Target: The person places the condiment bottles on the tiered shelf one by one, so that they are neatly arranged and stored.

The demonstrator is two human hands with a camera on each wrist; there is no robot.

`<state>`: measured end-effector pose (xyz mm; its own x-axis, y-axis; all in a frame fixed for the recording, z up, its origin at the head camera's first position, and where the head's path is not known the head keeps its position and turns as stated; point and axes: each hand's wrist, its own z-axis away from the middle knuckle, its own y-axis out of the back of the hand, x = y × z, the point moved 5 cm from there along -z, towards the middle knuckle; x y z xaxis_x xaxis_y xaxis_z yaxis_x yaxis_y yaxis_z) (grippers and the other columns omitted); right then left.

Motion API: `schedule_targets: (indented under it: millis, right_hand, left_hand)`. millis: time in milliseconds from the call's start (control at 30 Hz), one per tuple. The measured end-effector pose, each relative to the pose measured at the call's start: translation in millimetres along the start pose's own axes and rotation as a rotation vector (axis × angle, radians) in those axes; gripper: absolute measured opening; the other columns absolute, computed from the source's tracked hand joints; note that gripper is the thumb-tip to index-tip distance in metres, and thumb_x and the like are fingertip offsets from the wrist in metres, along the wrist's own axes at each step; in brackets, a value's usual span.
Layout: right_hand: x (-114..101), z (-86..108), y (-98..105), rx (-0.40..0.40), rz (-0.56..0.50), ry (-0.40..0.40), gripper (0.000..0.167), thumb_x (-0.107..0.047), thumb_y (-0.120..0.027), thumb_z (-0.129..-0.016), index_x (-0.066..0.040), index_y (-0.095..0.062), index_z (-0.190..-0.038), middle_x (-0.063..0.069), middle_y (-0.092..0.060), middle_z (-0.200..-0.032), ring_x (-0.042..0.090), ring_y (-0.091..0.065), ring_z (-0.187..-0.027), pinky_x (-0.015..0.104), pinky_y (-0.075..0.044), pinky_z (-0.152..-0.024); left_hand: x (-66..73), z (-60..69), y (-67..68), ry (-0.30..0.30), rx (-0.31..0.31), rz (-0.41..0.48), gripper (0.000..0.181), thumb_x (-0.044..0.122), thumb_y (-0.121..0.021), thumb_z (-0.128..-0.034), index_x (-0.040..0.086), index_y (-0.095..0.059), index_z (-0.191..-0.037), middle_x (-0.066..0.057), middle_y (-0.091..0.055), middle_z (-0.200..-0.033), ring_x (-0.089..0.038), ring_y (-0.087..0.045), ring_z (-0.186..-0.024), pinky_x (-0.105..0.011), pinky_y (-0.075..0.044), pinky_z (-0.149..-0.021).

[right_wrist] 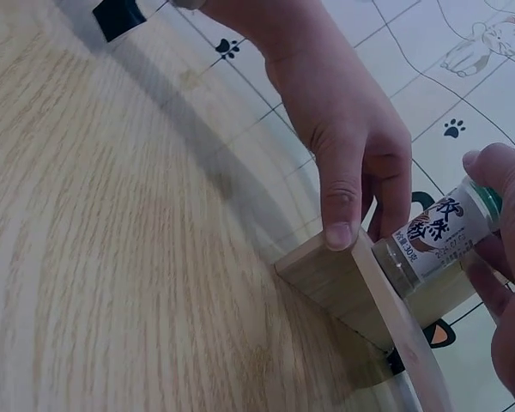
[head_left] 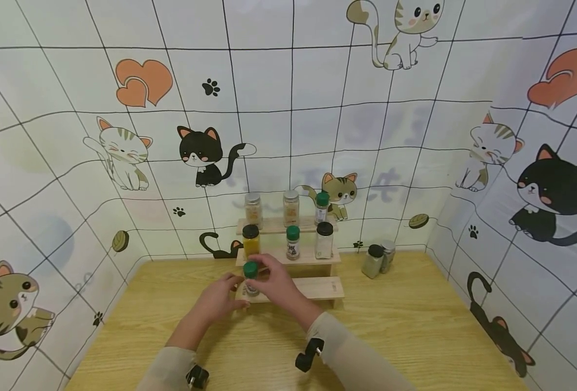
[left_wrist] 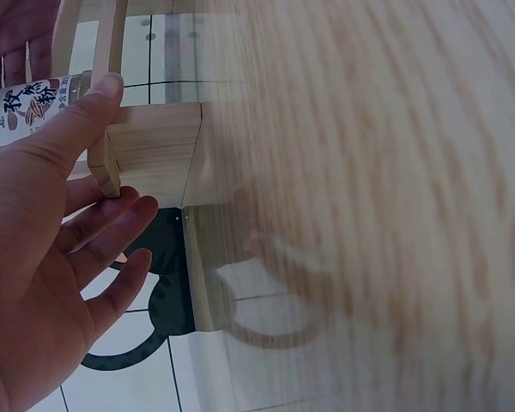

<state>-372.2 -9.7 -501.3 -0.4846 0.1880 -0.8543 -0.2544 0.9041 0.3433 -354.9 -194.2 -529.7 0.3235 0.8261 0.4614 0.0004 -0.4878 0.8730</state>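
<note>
A spice jar with a green lid (head_left: 251, 270) stands upright at the left end of the lowest shelf of a wooden three-step rack (head_left: 318, 289). My right hand (head_left: 282, 283) pinches this jar near its lid between thumb and fingers; the jar's printed label (right_wrist: 442, 225) faces forward. With thumb in front and a finger behind, my left hand (head_left: 216, 300) grips the left end of that same shelf, just beside the jar. Its other fingers spread loosely below the shelf edge (left_wrist: 105, 167) in the left wrist view.
On the middle step stand a yellow-filled jar (head_left: 251, 244), a green-lidded jar (head_left: 293, 247) and a black-lidded jar (head_left: 324, 244). The top step bears two pale-lidded jars (head_left: 253, 210) and another green-lidded one (head_left: 321, 209). Two jars (head_left: 374, 263) sit right of the rack, near the cat-patterned wall.
</note>
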Motion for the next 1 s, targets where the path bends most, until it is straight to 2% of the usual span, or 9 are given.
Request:
schedule_targets:
  millis: [133, 233, 433, 533, 633, 767, 1000]
  right_hand:
    - [-1, 6.5, 5, -0.015, 0.006, 0.039, 0.063, -0.015, -0.088, -0.098, -0.013, -0.061, -0.155, 0.002, -0.067, -0.138, 0.025, -0.064, -0.13, 0.056, -0.054, -0.111]
    - [-1, 12.3, 11, -0.015, -0.002, 0.039, 0.061, -0.019, -0.087, -0.099, -0.016, -0.062, -0.154, 0.005, -0.065, -0.139, 0.032, -0.063, -0.132, 0.062, -0.051, -0.111]
    - [-1, 26.8, 35, 0.01, 0.076, -0.027, 0.056, -0.022, -0.088, -0.099, -0.017, -0.065, -0.15, -0.001, -0.064, -0.139, 0.023, -0.061, -0.133, 0.052, -0.053, -0.112]
    - [0, 35.1, 51, 0.017, 0.128, -0.026, 0.051, -0.021, -0.088, -0.099, -0.016, -0.067, -0.146, 0.0, -0.065, -0.139, 0.021, -0.062, -0.131, 0.049, -0.054, -0.11]
    - [1, 44.3, 67, 0.031, 0.161, -0.012, 0.046, -0.02, -0.088, -0.099, -0.016, -0.069, -0.14, 0.002, -0.066, -0.137, 0.022, -0.063, -0.129, 0.053, -0.055, -0.108]
    - [4, 56.7, 87, 0.044, 0.199, -0.013, 0.04, -0.02, -0.088, -0.098, -0.019, -0.071, -0.134, -0.003, -0.065, -0.133, 0.02, -0.063, -0.123, 0.056, -0.055, -0.106]
    - [3, 76.2, 122, 0.084, 0.261, -0.049, 0.036, -0.019, -0.09, -0.097, -0.022, -0.074, -0.129, -0.001, -0.069, -0.131, 0.017, -0.064, -0.116, 0.051, -0.057, -0.104]
  left_hand:
    - [1.9, 0.3, 0.3, -0.003, 0.001, 0.014, 0.068, 0.033, -0.099, -0.0859, 0.003, -0.072, -0.14, -0.01, -0.067, -0.13, -0.03, -0.074, -0.109, -0.055, -0.063, -0.091]
    - [1.9, 0.0, -0.3, 0.002, -0.001, 0.011, 0.068, 0.033, -0.099, -0.0856, 0.004, -0.072, -0.14, -0.008, -0.067, -0.128, -0.03, -0.074, -0.109, -0.054, -0.063, -0.091]
    - [0.2, -0.9, -1.7, 0.017, -0.007, 0.007, 0.068, 0.034, -0.1, -0.0847, 0.005, -0.072, -0.139, -0.008, -0.067, -0.128, -0.029, -0.074, -0.109, -0.054, -0.062, -0.092]
    - [-0.4, -0.7, -2.3, 0.026, -0.011, 0.005, 0.067, 0.035, -0.099, -0.0854, 0.006, -0.072, -0.14, -0.008, -0.067, -0.129, -0.029, -0.073, -0.11, -0.054, -0.062, -0.093]
    - [0.5, -0.4, -1.9, 0.026, -0.011, 0.005, 0.068, 0.034, -0.099, -0.0859, 0.006, -0.072, -0.141, -0.008, -0.067, -0.13, -0.03, -0.073, -0.111, -0.054, -0.062, -0.094]
    - [1.4, -0.3, -0.4, 0.035, -0.016, 0.012, 0.069, 0.034, -0.099, -0.0859, 0.005, -0.071, -0.142, -0.009, -0.066, -0.132, -0.03, -0.073, -0.112, -0.055, -0.061, -0.095]
    - [1.1, -0.6, -0.2, 0.041, -0.022, 0.01, 0.07, 0.035, -0.099, -0.0855, 0.005, -0.071, -0.142, -0.01, -0.066, -0.133, -0.029, -0.073, -0.112, -0.055, -0.061, -0.095]
